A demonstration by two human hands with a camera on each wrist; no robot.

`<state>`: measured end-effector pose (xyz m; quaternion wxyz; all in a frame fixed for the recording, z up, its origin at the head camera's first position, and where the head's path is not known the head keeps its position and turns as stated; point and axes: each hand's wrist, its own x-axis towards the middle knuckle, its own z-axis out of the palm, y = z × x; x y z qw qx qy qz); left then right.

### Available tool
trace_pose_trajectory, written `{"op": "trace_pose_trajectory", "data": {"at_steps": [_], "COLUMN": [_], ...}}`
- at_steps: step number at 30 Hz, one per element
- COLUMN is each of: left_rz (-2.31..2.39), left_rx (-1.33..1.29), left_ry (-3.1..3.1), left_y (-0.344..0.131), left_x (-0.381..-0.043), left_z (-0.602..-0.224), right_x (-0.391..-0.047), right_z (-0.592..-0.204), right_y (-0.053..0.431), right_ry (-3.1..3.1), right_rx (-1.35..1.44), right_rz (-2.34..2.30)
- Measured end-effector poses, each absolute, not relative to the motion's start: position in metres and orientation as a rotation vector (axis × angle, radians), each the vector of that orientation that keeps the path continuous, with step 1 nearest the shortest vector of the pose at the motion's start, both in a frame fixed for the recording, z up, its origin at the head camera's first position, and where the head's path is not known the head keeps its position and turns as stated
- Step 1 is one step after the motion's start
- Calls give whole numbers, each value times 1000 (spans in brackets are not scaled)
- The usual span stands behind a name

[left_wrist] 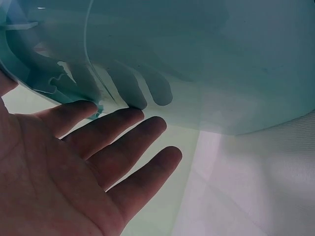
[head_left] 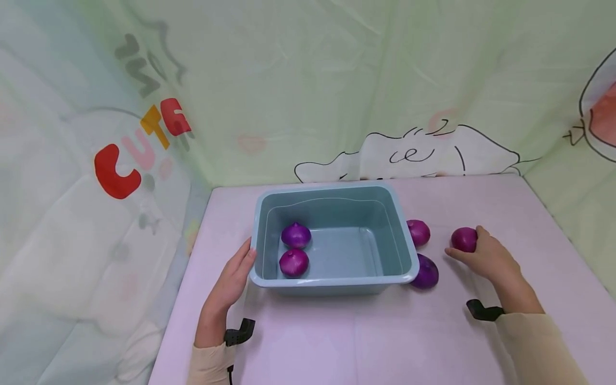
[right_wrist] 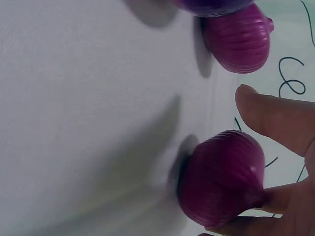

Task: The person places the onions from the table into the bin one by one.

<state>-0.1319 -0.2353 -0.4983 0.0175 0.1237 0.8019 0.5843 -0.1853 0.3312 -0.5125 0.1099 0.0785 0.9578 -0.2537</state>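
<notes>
Narrow gap left of right grip (head_left: 492, 260), then two purple vegetables (head_left: 425, 272) and bin wall (head_left: 395, 235) in the way

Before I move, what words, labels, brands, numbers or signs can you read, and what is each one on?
"CUTE" (last letter stylized, probably E): left part of the patterned backdrop.
Gray shapes above it: too faint to read.
Black curly strokes behind the tub: drawing, no clear word.
Tub, onions: no lettering visible.

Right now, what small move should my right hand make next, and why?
Probably have your right hand close its thumb onto the nearest onion: a gap shows between them, while other fingers sit at the onion's opposite side.
</notes>
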Motion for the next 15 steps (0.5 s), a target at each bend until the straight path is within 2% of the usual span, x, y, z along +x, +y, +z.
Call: {"op": "trace_pose_trajectory", "data": {"at_steps": [15], "left_rz": [1823], "left_rx": [379], "left_ry": [2484], "left_y": [-236], "left_x": [-131], "left_z": [-498], "right_x": [-195], "right_z": [-529], "right_y": [328], "right_ry": [2828], "right_rx": [447], "right_rz": [-782]}}
